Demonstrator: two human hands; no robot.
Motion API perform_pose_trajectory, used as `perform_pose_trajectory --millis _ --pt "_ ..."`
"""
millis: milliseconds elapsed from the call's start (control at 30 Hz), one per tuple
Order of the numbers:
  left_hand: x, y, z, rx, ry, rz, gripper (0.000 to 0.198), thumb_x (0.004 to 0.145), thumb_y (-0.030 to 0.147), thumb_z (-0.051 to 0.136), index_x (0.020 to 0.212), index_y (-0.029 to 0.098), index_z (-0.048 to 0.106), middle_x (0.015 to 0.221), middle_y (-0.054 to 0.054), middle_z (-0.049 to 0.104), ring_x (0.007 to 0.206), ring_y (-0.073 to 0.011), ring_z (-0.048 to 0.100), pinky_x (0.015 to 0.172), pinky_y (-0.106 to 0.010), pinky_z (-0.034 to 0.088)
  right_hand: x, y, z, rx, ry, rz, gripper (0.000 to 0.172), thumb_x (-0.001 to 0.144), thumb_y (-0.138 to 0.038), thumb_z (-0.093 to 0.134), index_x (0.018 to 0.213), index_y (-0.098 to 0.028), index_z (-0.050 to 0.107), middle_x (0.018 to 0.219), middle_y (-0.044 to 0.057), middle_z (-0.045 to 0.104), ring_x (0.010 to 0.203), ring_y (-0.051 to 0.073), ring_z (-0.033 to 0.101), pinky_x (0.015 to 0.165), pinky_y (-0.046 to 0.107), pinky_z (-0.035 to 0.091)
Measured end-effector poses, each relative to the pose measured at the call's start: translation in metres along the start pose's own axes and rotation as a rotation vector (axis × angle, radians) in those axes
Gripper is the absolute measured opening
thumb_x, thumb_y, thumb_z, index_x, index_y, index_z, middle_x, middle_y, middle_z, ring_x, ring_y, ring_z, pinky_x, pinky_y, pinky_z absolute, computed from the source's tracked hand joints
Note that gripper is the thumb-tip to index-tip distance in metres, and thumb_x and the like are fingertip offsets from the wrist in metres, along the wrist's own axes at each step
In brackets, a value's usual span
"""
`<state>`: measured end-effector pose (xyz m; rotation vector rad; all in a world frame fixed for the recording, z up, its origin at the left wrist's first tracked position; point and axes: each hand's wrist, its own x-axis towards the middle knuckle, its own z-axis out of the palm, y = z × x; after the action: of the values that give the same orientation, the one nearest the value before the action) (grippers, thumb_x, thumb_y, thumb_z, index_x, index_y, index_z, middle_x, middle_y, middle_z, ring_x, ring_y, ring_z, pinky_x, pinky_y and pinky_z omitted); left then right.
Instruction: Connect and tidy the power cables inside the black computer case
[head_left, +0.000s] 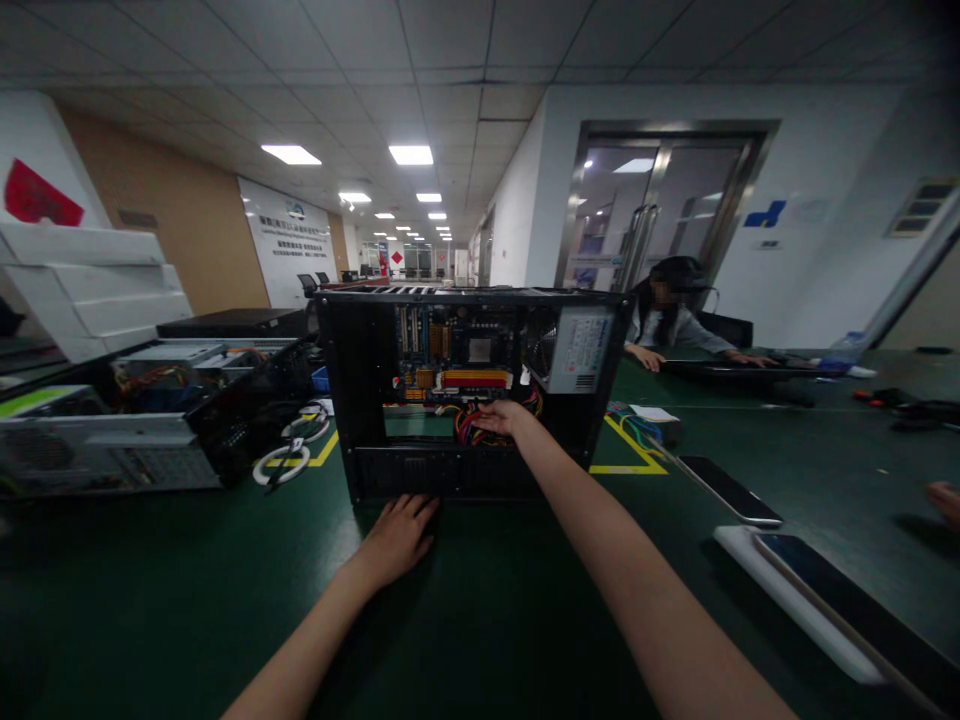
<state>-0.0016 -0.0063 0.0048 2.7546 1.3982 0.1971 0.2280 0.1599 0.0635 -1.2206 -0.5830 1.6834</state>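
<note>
A black computer case (pixel 409 472) stands upright on the green table, with its open side facing me. Inside it are a motherboard (pixel 416 340) with red and yellow slots and, at the upper right, a silver power supply (pixel 581 350). My right hand (pixel 501 418) reaches into the lower middle of the case, its fingers closed on a bundle of coloured cables (pixel 466 428); some fingertips are hard to make out among them. Down at the bottom edge of the case, my left hand (pixel 399 538) rests on the table, palm down and fingers spread, fingertips against the case.
On the left lies another opened computer case (pixel 150 450), with coiled white cables (pixel 281 465) beside it. Phones (pixel 731 490) and a white box (pixel 795 600) lie at right. A person (pixel 675 310) sits behind a black device. Yellow tape (pixel 630 468) marks the table.
</note>
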Motion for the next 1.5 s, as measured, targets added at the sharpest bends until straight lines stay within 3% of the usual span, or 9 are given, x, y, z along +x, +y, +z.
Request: perform_pose_trajectory --millis 333,600,833,1000,1100,1200,1367,1500 --pt "0.001 -0.001 0.000 0.019 0.014 -0.002 0.050 0.077 0.026 0.042 0.126 0.024 0.032 0.124 -0.006 0.041 0.112 -0.0227 0.037 0.092 -0.038 0.030 -0.007 0.000 0.004 -0.090 0.024 -0.011 0.008 0.081 -0.004 0.040 0.079 -0.011 0.043 0.065 0.001 0.048 0.062 0.011 0.057 0.052 0.025 0.053" --pt "0.001 -0.001 0.001 0.034 0.008 0.002 0.051 0.077 0.026 0.042 0.126 0.023 0.032 0.125 -0.006 0.041 0.113 -0.0229 0.036 0.092 -0.039 0.030 -0.013 0.000 0.005 -0.133 -0.038 -0.014 0.009 0.080 -0.004 0.037 0.081 -0.011 0.043 0.072 0.006 0.052 0.066 0.012 0.058 0.054 0.025 0.053" --pt "0.001 0.000 -0.001 0.016 -0.004 -0.003 0.050 0.077 0.026 0.041 0.126 0.023 0.032 0.126 -0.006 0.040 0.114 -0.0232 0.035 0.092 -0.039 0.029 -0.019 0.001 0.006 -0.166 -0.022 -0.027 0.009 0.080 -0.007 0.037 0.081 -0.013 0.043 0.067 0.003 0.053 0.061 0.011 0.058 0.053 0.024 0.052" --pt "0.001 0.001 -0.002 0.022 -0.001 0.001 0.051 0.076 0.025 0.042 0.126 0.023 0.033 0.125 -0.006 0.041 0.114 -0.0230 0.035 0.092 -0.039 0.030 -0.024 0.004 0.006 -0.333 -0.064 -0.028 0.003 0.079 -0.016 0.044 0.078 -0.014 0.046 0.061 0.002 0.053 0.057 0.011 0.059 0.055 0.025 0.052" --pt "0.000 0.001 -0.002 0.016 -0.001 -0.001 0.050 0.076 0.025 0.042 0.126 0.024 0.032 0.125 -0.005 0.040 0.114 -0.0229 0.035 0.093 -0.039 0.030 -0.025 0.007 0.006 -0.463 -0.079 -0.037 0.009 0.077 -0.022 0.050 0.081 -0.014 0.048 0.060 0.002 0.056 0.054 0.012 0.058 0.055 0.028 0.052" --pt "0.000 0.000 -0.001 0.018 0.002 -0.002 0.051 0.077 0.026 0.042 0.127 0.024 0.031 0.125 -0.006 0.040 0.114 -0.0232 0.035 0.093 -0.039 0.030 -0.023 0.010 0.005 -0.561 0.004 -0.137 0.018 0.076 -0.028 0.052 0.086 -0.014 0.049 0.060 0.002 0.057 0.050 0.011 0.057 0.054 0.028 0.051" --pt "0.000 0.000 -0.001 0.032 -0.003 0.002 0.052 0.076 0.025 0.042 0.127 0.023 0.031 0.126 -0.006 0.039 0.114 -0.0230 0.035 0.093 -0.039 0.029 -0.017 0.014 0.002 -0.900 0.292 -0.497 0.015 0.076 -0.025 0.051 0.081 -0.012 0.056 0.068 0.008 0.061 0.059 0.014 0.060 0.055 0.022 0.047" --pt "0.000 0.000 -0.001 0.023 0.001 0.003 0.052 0.076 0.025 0.042 0.127 0.024 0.031 0.127 -0.006 0.039 0.114 -0.0231 0.034 0.093 -0.040 0.029 -0.014 0.013 0.003 -1.171 0.304 -0.595 0.013 0.074 -0.018 0.048 0.076 -0.011 0.059 0.074 0.012 0.064 0.070 0.018 0.062 0.057 0.020 0.044"
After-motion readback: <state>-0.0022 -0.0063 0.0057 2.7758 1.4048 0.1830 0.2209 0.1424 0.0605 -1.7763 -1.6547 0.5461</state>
